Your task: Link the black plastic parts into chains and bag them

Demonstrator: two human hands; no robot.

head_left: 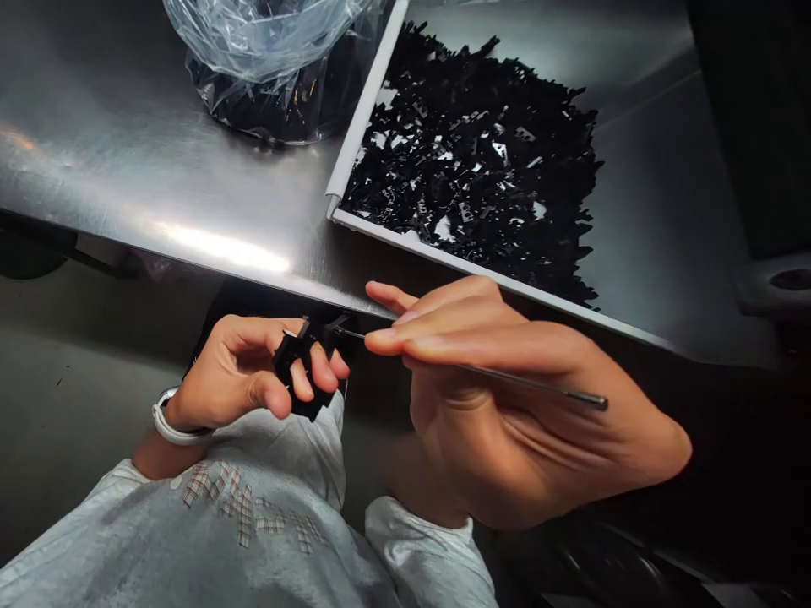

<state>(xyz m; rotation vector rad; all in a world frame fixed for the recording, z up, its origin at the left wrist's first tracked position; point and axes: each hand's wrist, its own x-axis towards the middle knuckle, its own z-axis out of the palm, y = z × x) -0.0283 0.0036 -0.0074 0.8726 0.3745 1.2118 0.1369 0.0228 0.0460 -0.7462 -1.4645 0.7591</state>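
My left hand has its fingers wrapped round a small black plastic part, near the front edge of the metal table. Bits of the part stick out between the fingers, so its full shape is hidden. My right hand pinches a thin metal rod tool like a pen. The tool's blunt end points back over the palm. Its thin tip reaches left to the upper edge of the black part; whether it touches cannot be made out.
A white-rimmed tray on the metal table holds a heap of small black plastic parts. Left of it stands a clear plastic bag with dark contents. The table's front edge runs just beyond my hands.
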